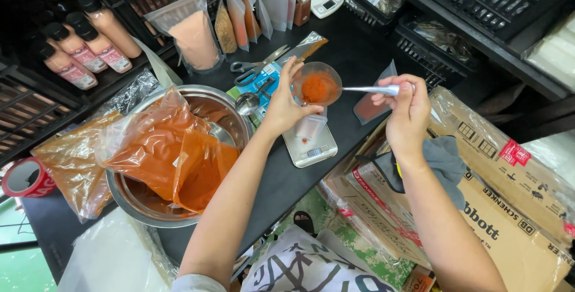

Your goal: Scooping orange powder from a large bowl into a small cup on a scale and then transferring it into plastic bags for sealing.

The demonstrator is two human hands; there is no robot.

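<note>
A clear funnel filled with orange-red powder was held by the left hand, its fingers curled around the rim, directly above a small pouch standing on a small scale. A metal spoon was pinched by its handle in the closed fingers of the right hand, its bowl reaching into the powder; the bowl's contents could not be made out clearly. To the left, a steel bowl was occupied by a large bag of the same powder. Scissors lay on the black table behind the funnel.
</note>
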